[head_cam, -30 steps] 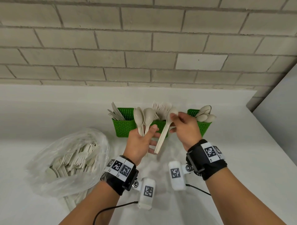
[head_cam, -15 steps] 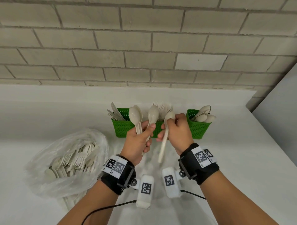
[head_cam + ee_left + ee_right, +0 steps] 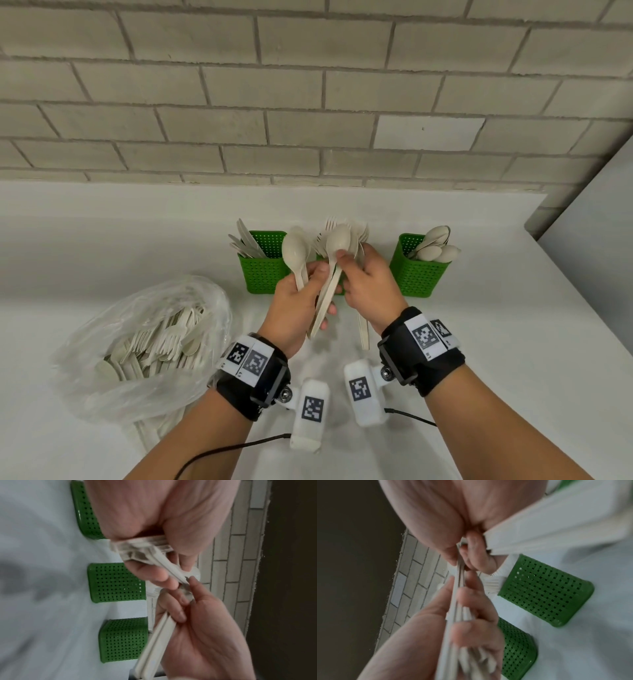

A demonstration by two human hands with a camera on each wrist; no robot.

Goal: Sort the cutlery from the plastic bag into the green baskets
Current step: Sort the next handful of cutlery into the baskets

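Note:
My left hand grips a bunch of beige plastic spoons by the handles, bowls up. My right hand is pressed against it. It pinches the neck of one spoon in that bunch and holds other spoon handles that hang below its palm. In the left wrist view the left hand clamps the handle ends, and the right hand holds its own handles. Three green baskets stand behind: knives in the left basket, spoons in the right basket. My hands hide the middle one, with forks showing above.
A clear plastic bag full of mixed beige cutlery lies on the white counter at my left. A brick wall runs behind the baskets. A grey panel borders the counter's right end.
My right hand has moved left with its spoon and met the left hand. It now pinches a spoon in the left hand's bunch. Both hands have drawn slightly nearer to me.

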